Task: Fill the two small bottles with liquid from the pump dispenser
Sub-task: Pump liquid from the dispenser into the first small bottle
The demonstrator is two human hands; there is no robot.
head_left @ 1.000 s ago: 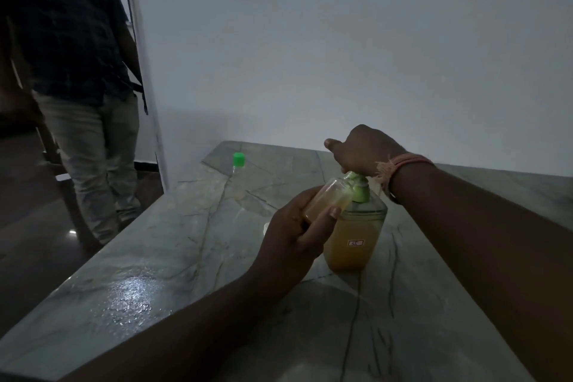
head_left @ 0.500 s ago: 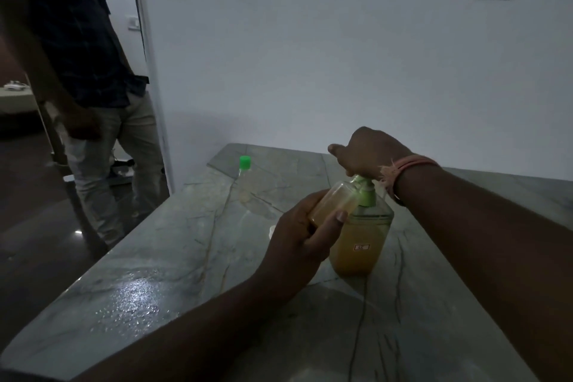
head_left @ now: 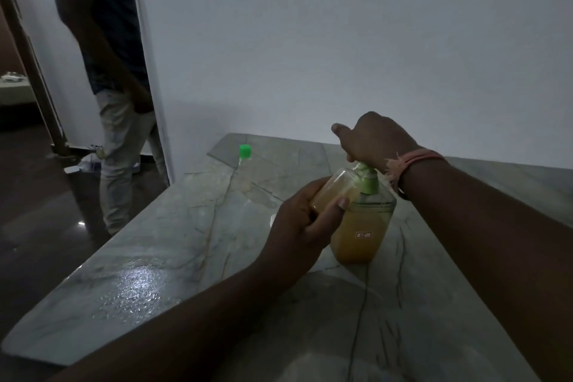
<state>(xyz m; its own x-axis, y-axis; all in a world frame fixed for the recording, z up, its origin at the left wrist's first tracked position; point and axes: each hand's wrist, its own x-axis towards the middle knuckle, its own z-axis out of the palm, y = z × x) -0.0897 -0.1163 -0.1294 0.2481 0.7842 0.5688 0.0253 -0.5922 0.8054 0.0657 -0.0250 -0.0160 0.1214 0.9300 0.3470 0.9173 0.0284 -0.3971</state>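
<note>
Small bottle tilted under the pump spout, mouth up against the nozzle

The small bottle is gripped in the left hand, fingers and thumb curled round it; its long axis is slanted, mouth up and to the right at the green spout of the pump dispenser, which stands near the middle of the bench. The right hand is laid on the pump head from above, fingers loosely curled, pressing rather than clasping as far as can be told. The second small bottle, green-capped, stands well apart toward the bench's far left corner, nearer the left hand. The held bottle is judged part full.
</note>
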